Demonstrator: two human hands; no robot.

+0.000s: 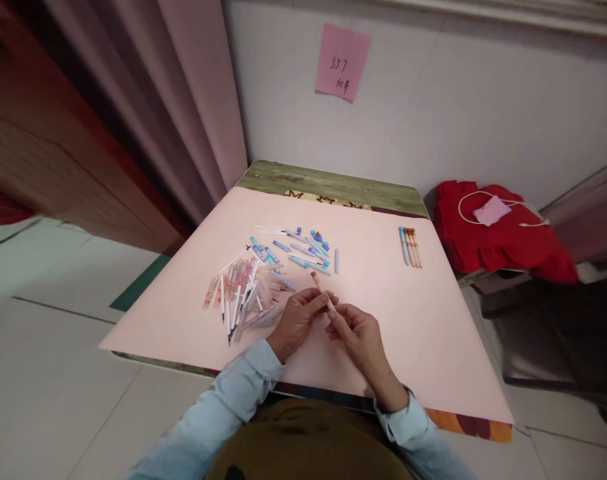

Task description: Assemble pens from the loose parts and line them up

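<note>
Between my two hands, above the front middle of the table, is a slim peach pen with a brown end pointing up and left. My left hand pinches it around the middle. The thumb and fingers of my right hand close on its lower end. Just left of my hands lies a heap of white pen refills, peach pen barrels and clear plastic sleeves. Beyond them are scattered blue pen parts. At the right stand out several assembled pens laid side by side, one blue and the others peach.
A pale pink sheet covers most of the table. A red cloth-covered seat with a white cord stands beyond the right edge. The wall with a pink note rises behind, and a curtain hangs at the left.
</note>
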